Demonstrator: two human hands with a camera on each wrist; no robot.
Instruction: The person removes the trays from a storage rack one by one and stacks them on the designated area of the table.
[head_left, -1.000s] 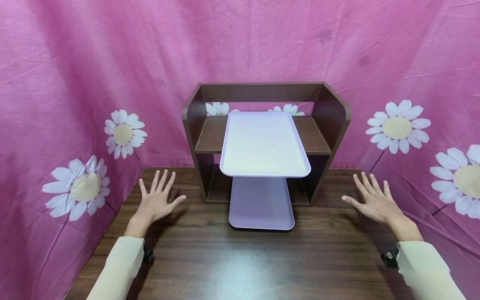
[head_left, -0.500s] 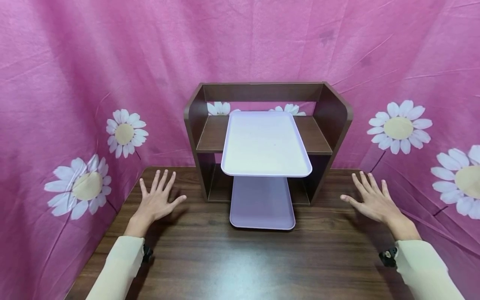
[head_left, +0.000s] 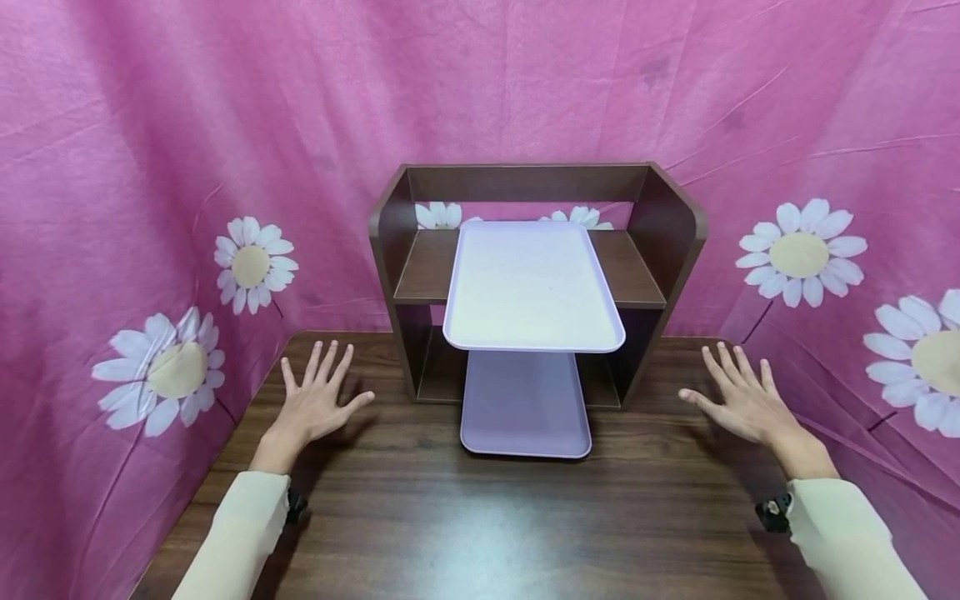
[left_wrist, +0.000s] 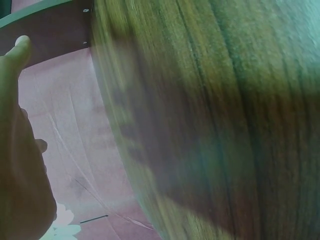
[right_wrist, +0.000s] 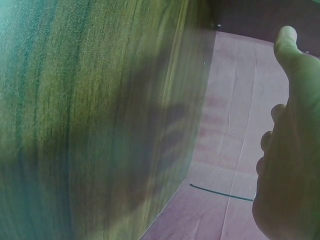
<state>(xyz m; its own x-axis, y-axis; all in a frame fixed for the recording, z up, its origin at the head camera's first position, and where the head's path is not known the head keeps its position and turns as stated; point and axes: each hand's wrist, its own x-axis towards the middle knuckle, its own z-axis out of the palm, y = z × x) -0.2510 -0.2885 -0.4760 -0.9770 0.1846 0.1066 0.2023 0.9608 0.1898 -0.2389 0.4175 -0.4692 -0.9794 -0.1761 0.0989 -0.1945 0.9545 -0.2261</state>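
My left hand [head_left: 309, 410] is held over the left part of the table, fingers straight and spread, palm down, holding nothing. On the right side my right hand [head_left: 750, 408] hovers the same way, also with nothing in it. Both cast shadows on the wood, seen in both wrist views. Between them, a pale lilac tray [head_left: 534, 287] lies on the upper level of a brown shelf [head_left: 675, 212] and juts out past its front. Below it a second lilac tray [head_left: 525, 408] sticks out from the lower level over the tabletop; its rear part is hidden.
The dark wood table [head_left: 420, 525] runs under everything. A pink curtain [head_left: 525, 83] with white daisies closes in the back and both sides. The shelf's side panel also shows at the top of the left wrist view, near the left thumb [left_wrist: 20, 50].
The view has shifted very slightly. My right hand has drifted a little to the left; the left hand, shelf and trays stay as they were.
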